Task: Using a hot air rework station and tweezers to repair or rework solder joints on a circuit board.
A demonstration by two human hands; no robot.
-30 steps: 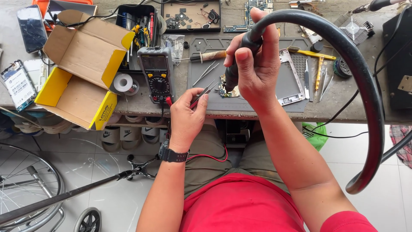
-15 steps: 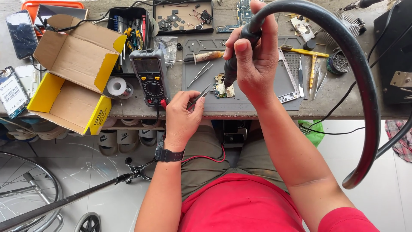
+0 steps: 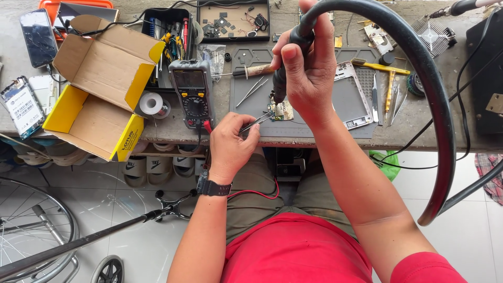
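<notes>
Two tools are held over small circuit board (image 3: 283, 110): tweezers (image 3: 255, 122) pinched in left hand (image 3: 230, 147), hot-air handpiece (image 3: 290, 60) gripped by right hand (image 3: 310, 73).

Two hands are working at the bench: one left hand (image 3: 230, 149) and one right hand (image 3: 309, 78).

One pair of tweezers (image 3: 257, 121) is resting in the left hand; a second pair of tweezers (image 3: 250, 91) is lying at 12 o'clock from it.

One hot-air handpiece (image 3: 283, 73) is sitting in the right hand, trailing one thick black hose (image 3: 429, 105).

One small circuit board (image 3: 281, 110) is lying on one grey work mat (image 3: 340, 105).

One multimeter (image 3: 192, 91), one solder reel (image 3: 152, 103) and one open cardboard box (image 3: 94, 89) are sitting at 9 o'clock.

Two phones (image 3: 36, 36) (image 3: 21, 107) are lying at far 9 o'clock.

One wristwatch (image 3: 212, 187) is showing.
</notes>
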